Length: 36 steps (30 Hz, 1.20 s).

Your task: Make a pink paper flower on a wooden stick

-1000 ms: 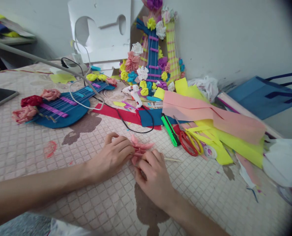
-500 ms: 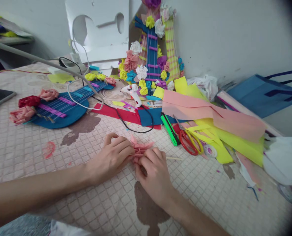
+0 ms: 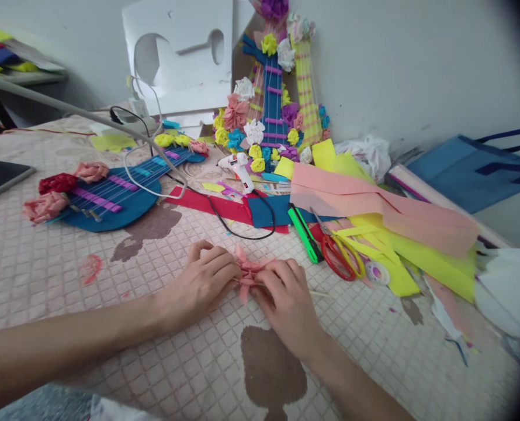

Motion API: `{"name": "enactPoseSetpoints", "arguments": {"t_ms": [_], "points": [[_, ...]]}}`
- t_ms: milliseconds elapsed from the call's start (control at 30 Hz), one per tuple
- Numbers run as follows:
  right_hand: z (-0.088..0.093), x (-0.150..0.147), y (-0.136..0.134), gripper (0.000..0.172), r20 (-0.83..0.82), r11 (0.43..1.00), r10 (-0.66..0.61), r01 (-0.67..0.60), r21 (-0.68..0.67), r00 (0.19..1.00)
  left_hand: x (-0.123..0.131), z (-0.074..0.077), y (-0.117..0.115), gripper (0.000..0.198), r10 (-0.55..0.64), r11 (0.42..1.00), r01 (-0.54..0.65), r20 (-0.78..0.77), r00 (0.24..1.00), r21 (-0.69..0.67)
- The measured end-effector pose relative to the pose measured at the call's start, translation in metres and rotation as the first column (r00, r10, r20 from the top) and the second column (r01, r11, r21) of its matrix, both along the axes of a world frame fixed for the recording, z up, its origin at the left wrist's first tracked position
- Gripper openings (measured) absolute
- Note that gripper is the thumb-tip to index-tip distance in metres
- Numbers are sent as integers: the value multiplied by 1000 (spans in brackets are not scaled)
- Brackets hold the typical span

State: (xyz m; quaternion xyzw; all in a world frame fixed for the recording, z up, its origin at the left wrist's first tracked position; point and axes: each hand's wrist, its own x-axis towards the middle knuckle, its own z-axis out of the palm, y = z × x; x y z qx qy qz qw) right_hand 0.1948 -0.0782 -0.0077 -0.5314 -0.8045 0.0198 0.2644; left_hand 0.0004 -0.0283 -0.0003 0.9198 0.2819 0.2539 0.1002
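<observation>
Between my hands is a folded, pleated piece of pink crepe paper [image 3: 245, 280] with loose strips sticking out above and below. My left hand [image 3: 210, 278] is closed on its left side, fingertips pinched together. My right hand [image 3: 286, 295] pinches the paper's right side. A thin pale stick [image 3: 320, 293] runs through the paper and pokes out beyond my right hand. The fingertips partly hide where stick and paper meet. Both hands rest low over the quilted tablecloth [image 3: 172, 356].
Ahead lie a blue paper guitar [image 3: 131, 213], a white glue gun [image 3: 241, 169], a green box cutter [image 3: 304, 233] and red-and-yellow scissors [image 3: 342, 257]. Pink crepe sheets [image 3: 418, 210] cover the right side. Flower-decorated guitars [image 3: 272, 99] lean on the wall. A phone [image 3: 1, 178] is far left.
My right hand has shifted slightly right, uncovering more of the pink paper, and a lower strip now shows. The stick's end has moved a little right and down. The left hand keeps its pinch.
</observation>
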Motion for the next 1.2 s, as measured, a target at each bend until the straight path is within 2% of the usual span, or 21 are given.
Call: {"name": "enactPoseSetpoints", "arguments": {"t_ms": [300, 633, 867, 1067, 1200], "points": [[0, -4, 0, 10, 15, 1000, 13, -14, 20, 1000, 0, -3, -1, 12, -8, 1000, 9, -25, 1000, 19], [-4, -3, 0, 14, 88, 1000, -1, 0, 16, 996, 4, -5, 1, 19, 5, 995, 1, -61, 998, 97], [-2, -4, -1, 12, 6, 1000, -30, 30, 2, 1000, 3, -5, 1, 16, 15, 995, -4, -110, 994, 102], [-3, -2, 0, 10, 21, 1000, -26, 27, -5, 999, 3, -7, 1, 15, 17, 998, -13, -58, 998, 63], [1, -2, -4, 10, -58, 1000, -17, 16, -23, 998, 2, -7, 2, 13, 12, 999, -9, -58, 998, 44]]}}
